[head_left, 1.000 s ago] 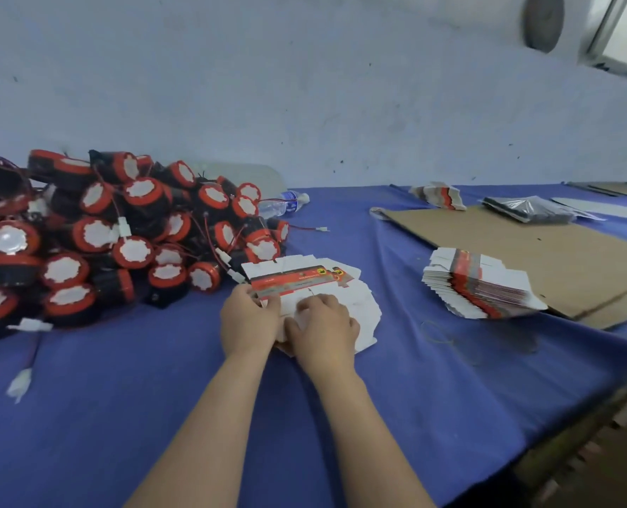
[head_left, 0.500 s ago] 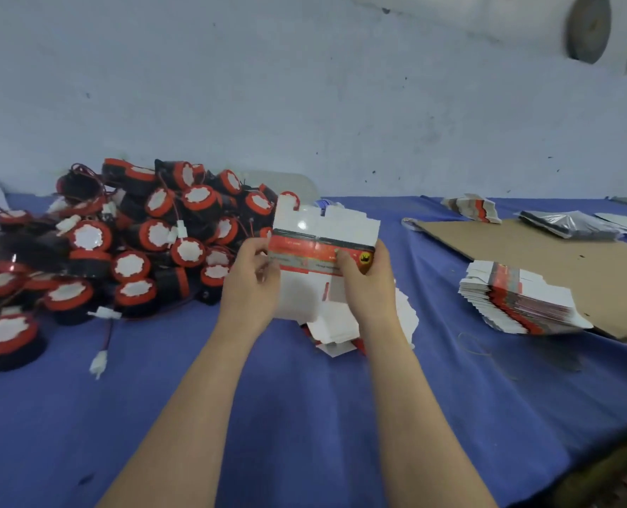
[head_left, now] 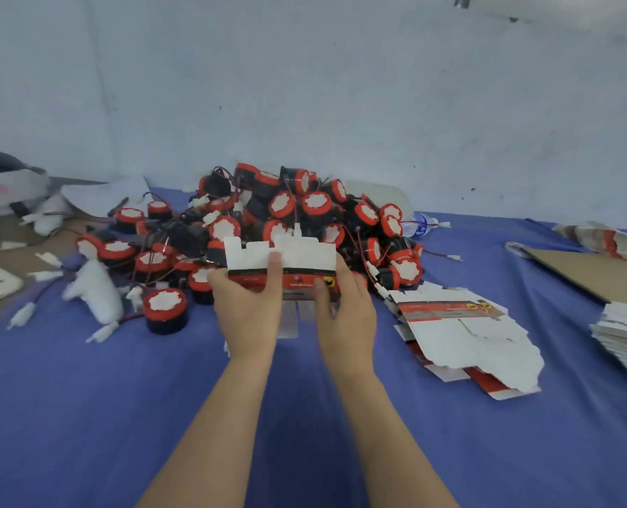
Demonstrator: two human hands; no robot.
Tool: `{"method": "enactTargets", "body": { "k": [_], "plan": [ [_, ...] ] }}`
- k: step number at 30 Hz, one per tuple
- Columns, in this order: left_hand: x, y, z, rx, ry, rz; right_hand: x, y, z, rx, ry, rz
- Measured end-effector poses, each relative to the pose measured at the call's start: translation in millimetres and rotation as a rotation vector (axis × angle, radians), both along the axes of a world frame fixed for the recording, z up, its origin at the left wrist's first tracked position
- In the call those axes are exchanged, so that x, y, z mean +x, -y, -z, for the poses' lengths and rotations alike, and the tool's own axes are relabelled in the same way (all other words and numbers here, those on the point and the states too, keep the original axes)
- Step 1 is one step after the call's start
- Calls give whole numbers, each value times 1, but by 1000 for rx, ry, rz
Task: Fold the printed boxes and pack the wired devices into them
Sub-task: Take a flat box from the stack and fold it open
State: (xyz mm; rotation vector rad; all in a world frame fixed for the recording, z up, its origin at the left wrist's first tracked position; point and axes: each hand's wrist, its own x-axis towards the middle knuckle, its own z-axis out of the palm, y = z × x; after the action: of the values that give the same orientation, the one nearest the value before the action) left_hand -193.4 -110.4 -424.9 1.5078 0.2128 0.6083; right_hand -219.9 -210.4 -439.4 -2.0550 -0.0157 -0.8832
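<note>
Blank [head_left: 304,254] of printed box held upright above the blue cloth [head_left: 84,416], just near of the wired-device heap [head_left: 315,205]. Left hand [head_left: 247,309] pinches its left half, thumb on the near face; right hand [head_left: 345,313] pinches the right end likewise. Likely best: press the ends inward along the scores to square the sleeve before tucking flaps. Long axis runs left–right; white tabbed flaps point up, red band faces near. Loose blanks [head_left: 462,335] lie right.

You're facing a scuffed pale wall [head_left: 304,86], blue tablecloth [head_left: 84,416] in front of you, brown cardboard sheet [head_left: 590,273] off to your right, soft even light
</note>
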Motion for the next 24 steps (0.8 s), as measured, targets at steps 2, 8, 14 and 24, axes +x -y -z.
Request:
{"method": "enactTargets", "body": {
  "k": [2, 8, 14, 24],
  "plan": [
    [0, 0, 5, 26, 14, -15, -1, -3, 8, 31, -6, -7],
    [-6, 4, 16, 106, 92, -36, -2, -3, 16, 84, -50, -24],
    [-10, 7, 18, 74, 166, -2, -7, -4, 14, 217, -27, -80],
    [-12, 12, 26, 263, 221, 12, -7, -2, 12, 222, -27, -57]
  ]
}}
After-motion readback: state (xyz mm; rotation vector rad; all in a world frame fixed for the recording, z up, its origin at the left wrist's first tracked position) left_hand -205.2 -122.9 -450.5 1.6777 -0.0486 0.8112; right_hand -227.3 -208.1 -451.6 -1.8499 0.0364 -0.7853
